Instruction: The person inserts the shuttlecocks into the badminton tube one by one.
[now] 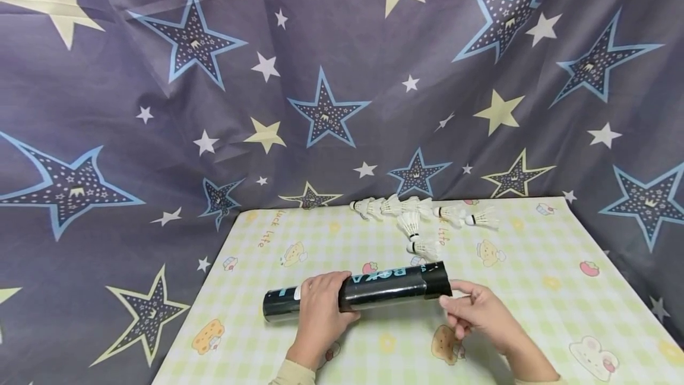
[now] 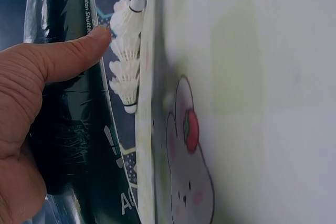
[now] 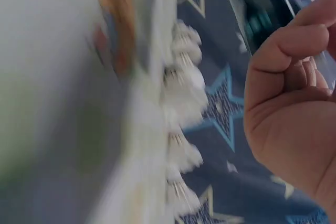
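A black shuttlecock tube [image 1: 382, 289] with blue lettering is held a little above the table, lying nearly level with its right end slightly higher. Around its left-middle part my left hand [image 1: 323, 308] grips it; in the left wrist view the thumb [image 2: 79, 53] lies across the tube [image 2: 79, 129]. At the tube's right end my right hand [image 1: 481, 314] has its thumb and forefinger at the rim, seemingly pinching it. The right wrist view shows that hand [image 3: 294, 93] with curled fingers beside the tube [image 3: 260, 9]. What lies inside the tube is hidden.
Several white shuttlecocks [image 1: 390, 205] lie in a row along the table's back edge, and two more [image 1: 424, 248] lie in front of them. A checked cloth with cartoon prints covers the table [image 1: 534, 266]. Behind hangs a grey star-patterned curtain [image 1: 363, 46].
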